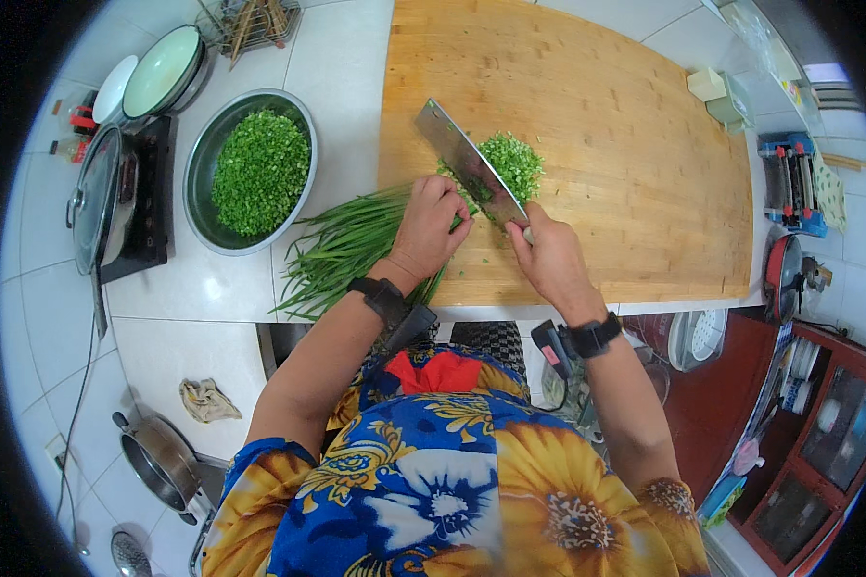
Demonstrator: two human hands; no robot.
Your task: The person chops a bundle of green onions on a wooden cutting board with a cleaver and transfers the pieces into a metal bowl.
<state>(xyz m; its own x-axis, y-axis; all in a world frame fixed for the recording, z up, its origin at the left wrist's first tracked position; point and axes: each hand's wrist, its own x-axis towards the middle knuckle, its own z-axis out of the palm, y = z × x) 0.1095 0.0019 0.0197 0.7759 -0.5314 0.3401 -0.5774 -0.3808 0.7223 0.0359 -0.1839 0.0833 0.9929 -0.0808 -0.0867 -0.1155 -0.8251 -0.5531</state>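
Note:
My right hand grips the handle of a cleaver, whose broad blade slants up and to the left over a wooden cutting board. Just left of the blade, my left hand presses down on a bunch of green garlic chives, fingers curled around the cut ends. The long leaves fan out leftward past the board's edge onto the white counter. Beyond the blade lies a small heap of finely chopped chives. The blade hides part of that heap, and small green bits cling to the metal.
A steel bowl of chopped chives stands left of the board. Farther left, a lidded pan sits on a black cooktop. A crumpled cloth lies on the lower counter. Small boxes stand at the board's far right corner.

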